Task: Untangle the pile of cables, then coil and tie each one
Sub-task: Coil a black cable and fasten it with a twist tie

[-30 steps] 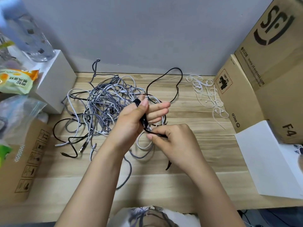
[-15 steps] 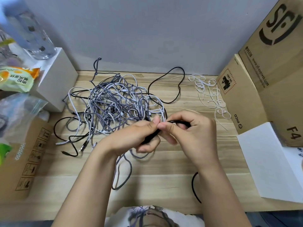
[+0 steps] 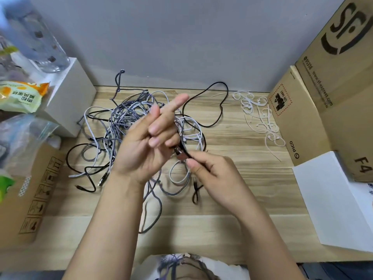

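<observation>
A tangled pile of grey, white and black cables (image 3: 121,126) lies on the wooden table (image 3: 232,223). One black cable (image 3: 221,106) loops out toward the back wall. Its near part runs between my hands. My left hand (image 3: 145,146) is raised over the pile with two fingers pointing up and the lower fingers curled at the cable's plug end. My right hand (image 3: 214,174) pinches the same black cable just right of it. A short black tail (image 3: 195,190) hangs below my right hand. White cable ties (image 3: 258,118) lie scattered at the back right.
Cardboard boxes (image 3: 323,98) stand along the right, with a white sheet (image 3: 333,199) in front. On the left are a white box (image 3: 70,98) with a clear bottle (image 3: 40,37), a snack packet (image 3: 20,96), a plastic bag and another cardboard box (image 3: 30,199).
My left hand has lifted and turned, its upper fingers now straight. My right hand has dropped lower and to the right, still pinching the black cable, whose tail has swung in under it.
</observation>
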